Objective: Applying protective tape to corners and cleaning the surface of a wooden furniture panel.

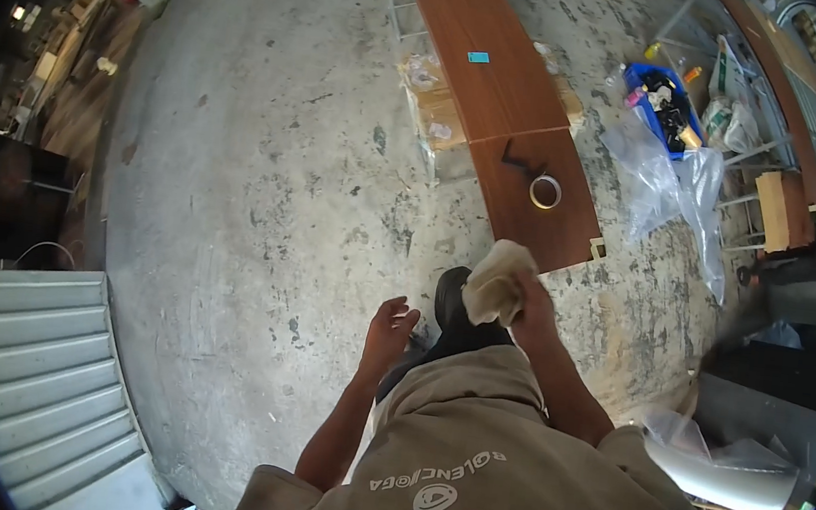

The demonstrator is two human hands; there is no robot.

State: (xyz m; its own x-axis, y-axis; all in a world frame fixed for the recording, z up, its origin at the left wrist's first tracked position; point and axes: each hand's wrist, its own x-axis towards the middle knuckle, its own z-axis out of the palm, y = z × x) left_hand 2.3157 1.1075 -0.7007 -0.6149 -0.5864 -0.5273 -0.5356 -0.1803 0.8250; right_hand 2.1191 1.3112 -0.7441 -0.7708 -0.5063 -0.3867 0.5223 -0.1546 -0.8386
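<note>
Clamps a crumpled, off-white cloth (497, 283) in the right hand (533, 317), with fingers closed on its right side. Has the cloth in front of the body, at the near end of a long brown board (507, 95), overlapping the board's near edge and a dark shoe (450, 293) in view. Cannot tell whether cloth meets board. Holds the left hand (392, 326) to the left of the cloth and well apart from it, with fingers loosely bent and standing apart. Shows on the board's near part a roll of tape (533, 196), just beside a black, bent piece (517, 157); farther off, past a seam, a small blue rectangle (479, 58). Includes, on the far right, a blue crate (679, 155) full of mixed items, with clear plastic sheeting (652, 187) on the near side of it.
</note>
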